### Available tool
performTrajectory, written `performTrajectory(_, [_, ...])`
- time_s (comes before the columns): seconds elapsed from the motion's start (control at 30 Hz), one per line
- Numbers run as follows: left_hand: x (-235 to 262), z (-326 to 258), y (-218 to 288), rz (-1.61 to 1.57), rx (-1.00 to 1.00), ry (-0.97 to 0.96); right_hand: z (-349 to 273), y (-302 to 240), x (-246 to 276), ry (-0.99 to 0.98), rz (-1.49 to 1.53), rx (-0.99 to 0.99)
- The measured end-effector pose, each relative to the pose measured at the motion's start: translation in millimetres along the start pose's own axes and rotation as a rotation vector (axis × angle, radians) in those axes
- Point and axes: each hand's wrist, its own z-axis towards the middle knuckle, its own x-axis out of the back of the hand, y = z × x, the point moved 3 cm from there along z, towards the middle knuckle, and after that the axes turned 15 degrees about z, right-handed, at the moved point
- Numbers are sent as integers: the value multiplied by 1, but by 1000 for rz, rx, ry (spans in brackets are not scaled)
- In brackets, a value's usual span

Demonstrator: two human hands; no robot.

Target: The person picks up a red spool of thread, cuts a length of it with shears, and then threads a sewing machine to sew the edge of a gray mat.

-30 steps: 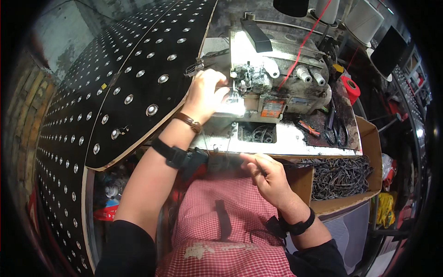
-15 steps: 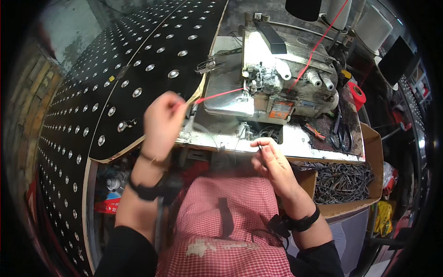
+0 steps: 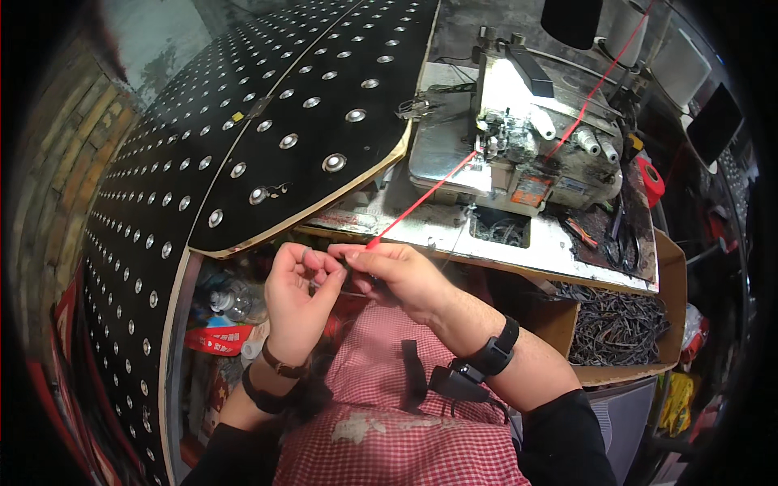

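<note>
Fingers (image 3: 350,257) of both hands pinched together on red thread (image 3: 421,202), meeting at frame centre. Left hand (image 3: 298,296) palm up, wrist bent; right hand (image 3: 401,275) knuckles up, forearm coming in from 5 o'clock. Thread runs taut toward 1 o'clock to grey sewing machine (image 3: 535,146) on cluttered tabletop (image 3: 567,251). Black studded panel (image 3: 243,138) at 10 o'clock, red checked apron (image 3: 405,429) below.

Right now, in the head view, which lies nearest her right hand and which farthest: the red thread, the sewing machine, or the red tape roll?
From the right hand:
1. Red thread, pinched at the fingertips.
2. Sewing machine, up on the table.
3. Red tape roll, far right.
</note>
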Motion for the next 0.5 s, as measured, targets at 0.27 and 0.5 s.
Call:
performTrajectory(0.27, [-50,32,17,319,-256,-14,-54,-7,48,430,-32,-42])
performTrajectory(0.5, [-50,7,-22,-334,168,35,-81,-11,76,383,-78,-92])
